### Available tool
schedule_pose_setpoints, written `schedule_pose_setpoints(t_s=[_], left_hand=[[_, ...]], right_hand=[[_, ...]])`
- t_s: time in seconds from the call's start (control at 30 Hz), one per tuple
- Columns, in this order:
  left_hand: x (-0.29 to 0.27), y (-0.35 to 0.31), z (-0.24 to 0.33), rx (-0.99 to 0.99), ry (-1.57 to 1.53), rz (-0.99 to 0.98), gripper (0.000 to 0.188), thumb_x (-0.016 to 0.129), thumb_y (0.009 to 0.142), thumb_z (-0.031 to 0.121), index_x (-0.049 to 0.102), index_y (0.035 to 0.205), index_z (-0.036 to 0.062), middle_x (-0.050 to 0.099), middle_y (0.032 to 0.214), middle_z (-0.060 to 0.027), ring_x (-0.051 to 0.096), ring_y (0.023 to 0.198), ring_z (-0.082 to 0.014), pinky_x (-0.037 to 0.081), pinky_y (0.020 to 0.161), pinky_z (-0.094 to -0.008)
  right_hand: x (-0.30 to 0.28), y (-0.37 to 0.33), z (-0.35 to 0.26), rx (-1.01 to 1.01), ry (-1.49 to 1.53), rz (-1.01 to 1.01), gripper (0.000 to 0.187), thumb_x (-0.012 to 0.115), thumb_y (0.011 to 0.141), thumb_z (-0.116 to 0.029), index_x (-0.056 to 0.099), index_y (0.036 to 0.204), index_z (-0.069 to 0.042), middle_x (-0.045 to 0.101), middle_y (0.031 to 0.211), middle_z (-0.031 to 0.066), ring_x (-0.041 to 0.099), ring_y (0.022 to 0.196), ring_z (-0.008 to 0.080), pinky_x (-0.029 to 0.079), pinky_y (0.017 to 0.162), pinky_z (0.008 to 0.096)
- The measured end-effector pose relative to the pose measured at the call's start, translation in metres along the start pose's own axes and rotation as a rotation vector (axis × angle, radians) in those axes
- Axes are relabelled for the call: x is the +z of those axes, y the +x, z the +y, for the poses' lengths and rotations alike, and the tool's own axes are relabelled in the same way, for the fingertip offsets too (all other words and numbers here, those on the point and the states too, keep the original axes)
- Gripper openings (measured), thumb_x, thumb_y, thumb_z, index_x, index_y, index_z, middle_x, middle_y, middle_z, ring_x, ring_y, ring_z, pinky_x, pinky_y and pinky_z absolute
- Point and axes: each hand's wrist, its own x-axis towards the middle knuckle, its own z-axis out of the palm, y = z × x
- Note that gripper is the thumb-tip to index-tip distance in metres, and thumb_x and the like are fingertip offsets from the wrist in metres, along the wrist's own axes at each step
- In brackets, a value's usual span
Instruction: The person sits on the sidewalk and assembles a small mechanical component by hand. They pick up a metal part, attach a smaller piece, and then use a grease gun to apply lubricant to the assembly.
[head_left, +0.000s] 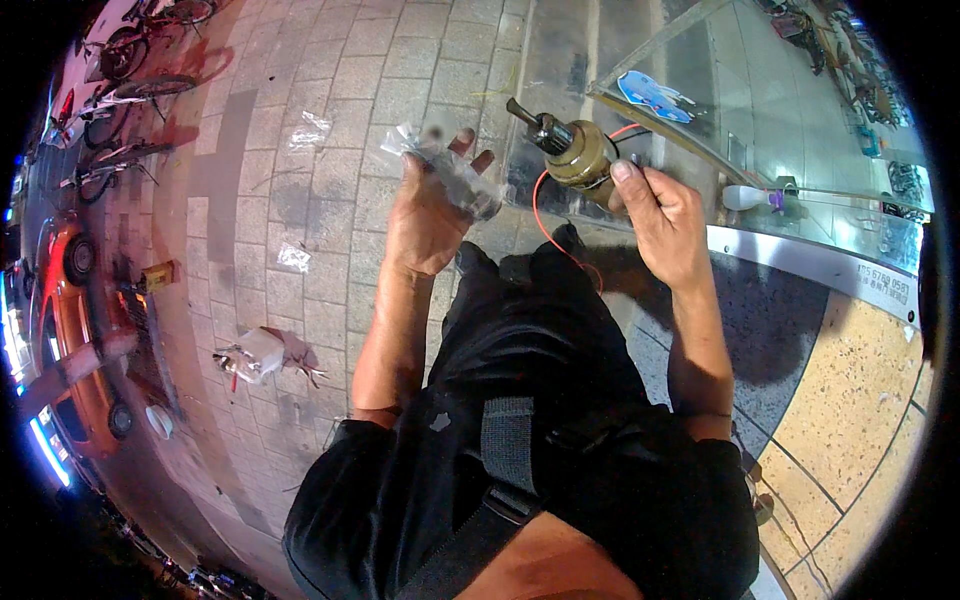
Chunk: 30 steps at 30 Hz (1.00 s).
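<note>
My right hand (667,215) grips a greasy, brass-coloured round metal part (582,158), thumb on top and fingers partly hidden beneath. A dark toothed shaft (550,134) with a narrower end sticks out of it, pointing up and to the left. A thin red wire (541,210) loops behind and below the part; where it joins is hidden. My left hand (425,225), palm up with curled fingers, holds a crumpled clear plastic bag (470,190). Something dark shows through the bag, too blurred to name. The two hands are apart.
Scraps of clear plastic (293,257) lie on the brick paving (330,180). A white bag with small tools (258,355) sits at left. A glass door (770,110) with a metal sill stands at right. Bicycles (120,150) and an orange car (75,340) are farther left.
</note>
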Motion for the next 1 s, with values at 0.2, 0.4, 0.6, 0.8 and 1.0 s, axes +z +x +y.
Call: schedule_pose_setpoints(t_s=[0.2, 0.4, 0.6, 0.8, 1.0], left_hand=[[-0.006, 0.004, -0.006, -0.027, -0.206, -0.004, 0.045, 0.053, 0.103, 0.056, 0.055, 0.134, 0.0234, 0.053, 0.148, -0.0103, 0.048, 0.14, -0.0416, 0.045, 0.103, -0.0669], [-0.018, 0.008, -0.008, -0.031, -0.299, 0.058, 0.04, 0.051, 0.104, 0.053, 0.063, 0.124, 0.0196, 0.057, 0.145, -0.0128, 0.049, 0.139, -0.0457, 0.039, 0.109, -0.0753], [-0.016, 0.009, -0.01, -0.041, -0.271, 0.093, 0.041, 0.051, 0.104, 0.054, 0.063, 0.123, 0.0198, 0.058, 0.144, -0.0113, 0.05, 0.138, -0.0434, 0.041, 0.106, -0.0756], [-0.02, 0.005, -0.013, -0.021, -0.158, 0.019, 0.044, 0.048, 0.107, 0.052, 0.048, 0.14, 0.0231, 0.053, 0.149, -0.0099, 0.047, 0.142, -0.0387, 0.042, 0.103, -0.0687], [-0.014, -0.005, -0.022, 0.093, 0.219, 0.041, 0.065, 0.059, 0.105, 0.037, 0.025, 0.158, 0.0173, 0.049, 0.152, -0.0156, 0.05, 0.139, -0.035, 0.052, 0.097, -0.0558]], right_hand=[[0.001, -0.001, -0.002, -0.014, -0.035, -0.007, 0.045, 0.062, 0.106, -0.034, 0.067, 0.081, 0.004, 0.061, 0.065, 0.0111, 0.054, 0.063, 0.0127, 0.047, 0.06, 0.0333], [0.002, 0.0, 0.003, -0.04, 0.005, -0.01, 0.046, 0.062, 0.106, -0.034, 0.066, 0.08, 0.004, 0.059, 0.065, 0.0109, 0.053, 0.063, 0.0126, 0.047, 0.06, 0.0335], [0.001, 0.0, 0.002, -0.003, -0.015, -0.043, 0.046, 0.061, 0.107, -0.034, 0.066, 0.079, 0.003, 0.063, 0.069, 0.007, 0.055, 0.068, 0.0108, 0.046, 0.065, 0.0294], [0.004, 0.0, 0.0, -0.027, 0.007, -0.018, 0.044, 0.062, 0.106, -0.033, 0.065, 0.081, 0.003, 0.056, 0.065, 0.0058, 0.048, 0.065, 0.0104, 0.045, 0.061, 0.0313], [0.002, 0.001, -0.007, -0.05, 0.015, 0.003, 0.043, 0.062, 0.106, -0.033, 0.065, 0.082, 0.003, 0.057, 0.067, 0.0045, 0.049, 0.066, 0.0096, 0.045, 0.061, 0.0306]])
